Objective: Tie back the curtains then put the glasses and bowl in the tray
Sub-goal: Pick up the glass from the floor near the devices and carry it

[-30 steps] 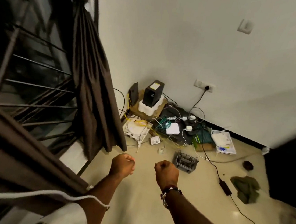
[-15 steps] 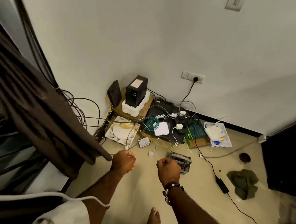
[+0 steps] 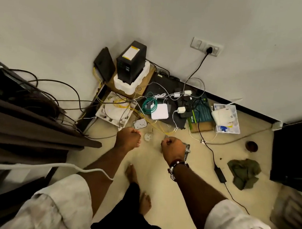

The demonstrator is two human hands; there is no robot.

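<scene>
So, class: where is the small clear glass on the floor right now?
In the head view, the glass stands on the floor between the left hand and right hand.

My view has swung right and tipped down: the window is gone, the brown curtain (image 3: 23, 129) has slid to the left edge, and both my bare feet (image 3: 132, 172) now show below my fists.

We saw the curtain (image 3: 23, 130) at the left, the wall socket (image 3: 206, 46) behind the cable clutter, a glass (image 3: 148, 136) on the floor between our fists, and a crumpled cloth (image 3: 244, 171) lying to the right.
</scene>
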